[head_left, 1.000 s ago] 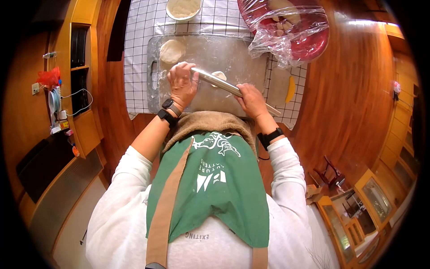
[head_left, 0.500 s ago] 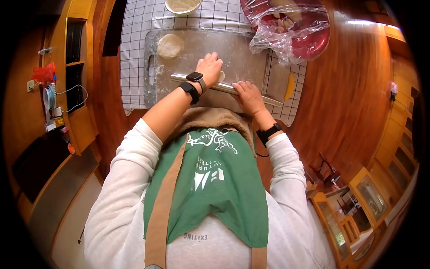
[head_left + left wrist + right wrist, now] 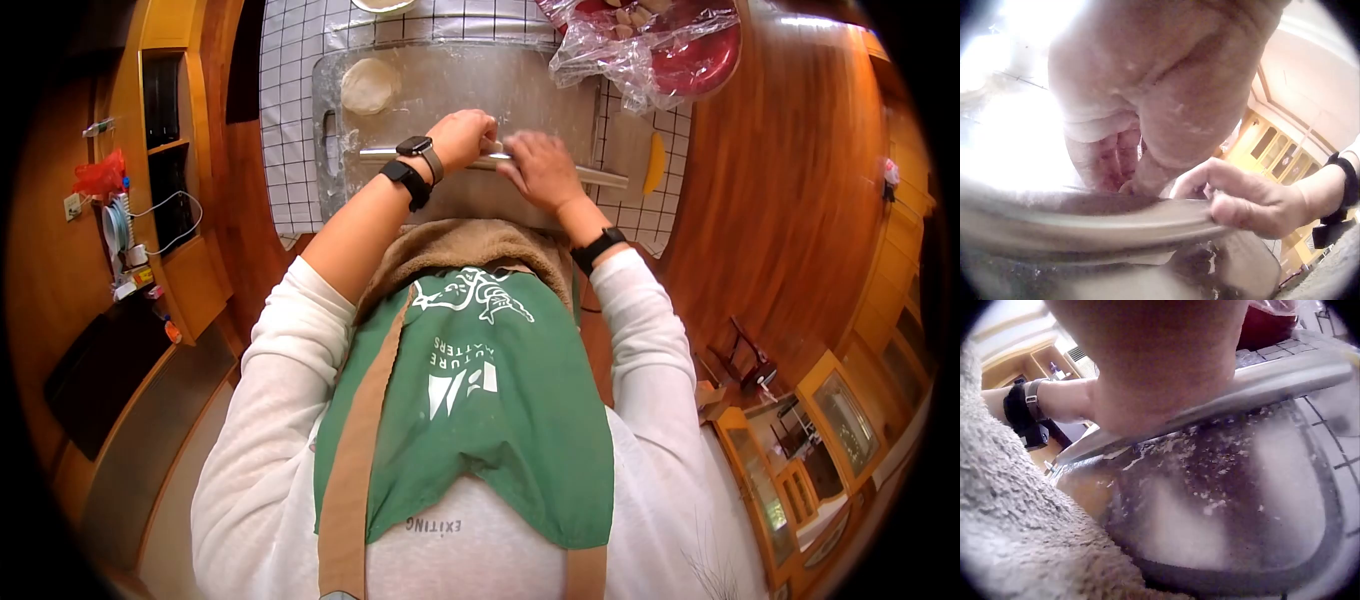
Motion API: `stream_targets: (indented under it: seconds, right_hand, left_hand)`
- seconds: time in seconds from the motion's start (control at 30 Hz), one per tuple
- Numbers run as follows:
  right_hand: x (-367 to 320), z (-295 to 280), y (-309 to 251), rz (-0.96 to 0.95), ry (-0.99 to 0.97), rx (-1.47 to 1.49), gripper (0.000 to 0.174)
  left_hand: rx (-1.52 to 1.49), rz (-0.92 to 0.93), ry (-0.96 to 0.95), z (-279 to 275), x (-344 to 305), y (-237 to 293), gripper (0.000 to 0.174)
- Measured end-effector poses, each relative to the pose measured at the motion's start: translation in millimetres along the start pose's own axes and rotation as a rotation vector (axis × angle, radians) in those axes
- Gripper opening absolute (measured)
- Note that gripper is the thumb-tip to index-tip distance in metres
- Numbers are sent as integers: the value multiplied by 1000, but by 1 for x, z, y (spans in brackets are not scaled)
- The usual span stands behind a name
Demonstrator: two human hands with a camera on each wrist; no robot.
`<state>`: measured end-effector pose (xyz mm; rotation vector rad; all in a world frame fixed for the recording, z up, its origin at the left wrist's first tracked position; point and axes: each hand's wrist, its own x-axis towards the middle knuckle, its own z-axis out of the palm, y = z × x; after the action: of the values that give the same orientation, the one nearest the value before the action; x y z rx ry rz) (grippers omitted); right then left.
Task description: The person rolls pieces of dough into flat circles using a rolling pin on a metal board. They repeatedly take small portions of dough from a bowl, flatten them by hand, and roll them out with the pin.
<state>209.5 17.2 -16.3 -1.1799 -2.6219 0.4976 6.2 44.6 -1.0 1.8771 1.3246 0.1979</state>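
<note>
A silvery metal rolling pin [image 3: 605, 178] lies across the floured cutting board [image 3: 540, 85]. My right hand [image 3: 545, 168] rests over it, palm down with the fingers extended across the top. Just beyond the pin is my left hand [image 3: 463, 138], its fingers pointing down and its thumb bent in towards them. They pinch the edge of a small dough piece, mostly hidden by the hands and the pin. In the left wrist view, the left fingertips meet right behind the rolling pin [image 3: 1116, 228]. A flat round of dough [image 3: 370, 86] lies at the board's far left corner.
A red basin [image 3: 700, 65] under clear plastic wrap stands beyond the board's far right corner. Part of a white bowl [image 3: 385, 5] shows at the top edge. A yellow curved object [image 3: 655, 163] lies right of the board on the checked tablecloth [image 3: 285, 150].
The left hand has let go of the rolling pin's left end and moved right, to the small dough piece. The pin has come down from a slant to lie across the board under the right hand.
</note>
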Motion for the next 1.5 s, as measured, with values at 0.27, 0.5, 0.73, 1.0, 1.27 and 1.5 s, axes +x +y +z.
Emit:
stream_targets:
  seconds: [0.27, 0.5, 0.73, 1.0, 1.27, 1.5]
  right_hand:
    - [7, 26, -11, 301, 199, -216, 39]
    - [19, 21, -12, 362, 189, -232, 44]
    - [22, 17, -10, 353, 166, -237, 36]
    - [-16, 25, -21, 117, 203, -202, 41]
    - [-28, 14, -5, -151, 71, -171, 39]
    - [-32, 2, -5, -207, 32, -98, 38]
  left_hand:
    - [14, 85, 48, -1, 8, -13, 10]
    - [34, 76, 17, -1, 11, -13, 10]
    - [87, 111, 61, 7, 11, -7, 12]
    - [155, 122, 13, 9, 6, -1, 12]
    - [89, 52, 18, -3, 0, 1, 19]
    - [-331, -208, 7, -1, -10, -20, 22]
